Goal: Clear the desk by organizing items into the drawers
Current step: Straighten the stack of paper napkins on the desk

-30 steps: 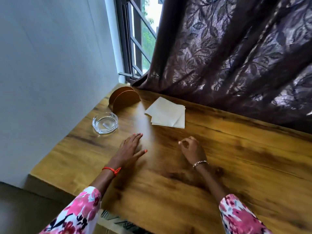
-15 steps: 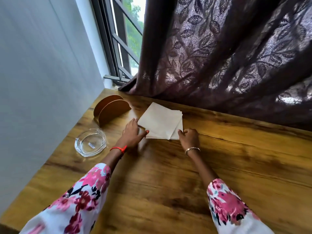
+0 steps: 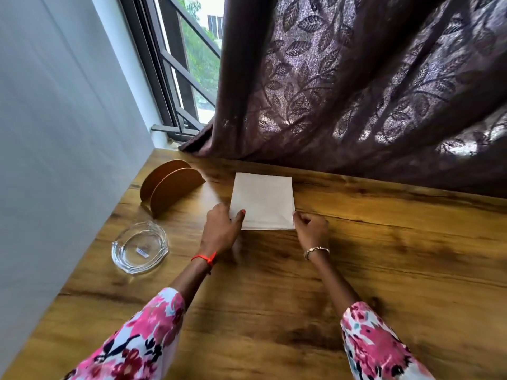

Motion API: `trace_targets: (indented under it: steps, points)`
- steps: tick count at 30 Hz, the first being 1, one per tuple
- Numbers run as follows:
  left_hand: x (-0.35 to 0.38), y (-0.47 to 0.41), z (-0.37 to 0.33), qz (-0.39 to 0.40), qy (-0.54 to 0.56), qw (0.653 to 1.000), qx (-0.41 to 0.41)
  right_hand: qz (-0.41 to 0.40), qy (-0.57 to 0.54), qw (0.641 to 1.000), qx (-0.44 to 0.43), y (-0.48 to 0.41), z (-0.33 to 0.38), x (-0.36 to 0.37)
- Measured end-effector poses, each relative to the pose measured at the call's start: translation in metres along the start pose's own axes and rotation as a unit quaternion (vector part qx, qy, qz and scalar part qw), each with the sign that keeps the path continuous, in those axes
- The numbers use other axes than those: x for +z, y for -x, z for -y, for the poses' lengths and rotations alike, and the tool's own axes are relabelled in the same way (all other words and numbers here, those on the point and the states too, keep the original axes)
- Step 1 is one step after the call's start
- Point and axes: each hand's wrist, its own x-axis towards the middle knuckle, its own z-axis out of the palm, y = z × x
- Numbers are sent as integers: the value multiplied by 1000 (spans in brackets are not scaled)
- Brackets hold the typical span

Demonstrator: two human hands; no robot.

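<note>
A stack of white paper napkins (image 3: 263, 200) lies squared up on the wooden desk (image 3: 384, 256), near the curtain. My left hand (image 3: 220, 229) pinches the stack's near left corner, thumb on top. My right hand (image 3: 311, 229) grips the near right corner with its fingertips. A brown wooden napkin holder (image 3: 172, 185) with two half-round plates stands empty to the left of the napkins. A clear glass ashtray (image 3: 140, 246) sits nearer me, by the wall. No drawer is in view.
A grey wall (image 3: 55, 133) runs along the desk's left edge. A dark leaf-patterned curtain (image 3: 356, 86) hangs over the desk's far edge, and a barred window (image 3: 189, 64) shows at the back left.
Both hands reached forward from the bare desk to the napkins and took hold of the near corners. The fanned-out napkins are now aligned into one neat square stack.
</note>
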Motion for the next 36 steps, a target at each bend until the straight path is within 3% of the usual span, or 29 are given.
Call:
trace_targets:
  steps: [6, 14, 22, 30, 36]
  points:
    - [3, -3, -1, 46, 40, 998, -19, -3, 6, 1000, 8, 0, -1, 1]
    - [0, -17, -14, 59, 162, 978, -119, -3, 5, 999, 36, -5, -2, 3]
    - [5, -3, -9, 100, 207, 959, -166, 50, -57, 996, 52, 7, -13, -7]
    - [-12, 20, -8, 146, 335, 923, -121, 94, -116, 988, 35, 15, -24, -25]
    - [-37, 27, -7, 212, 344, 911, -76, 101, -242, 965, 30, 12, -7, -40]
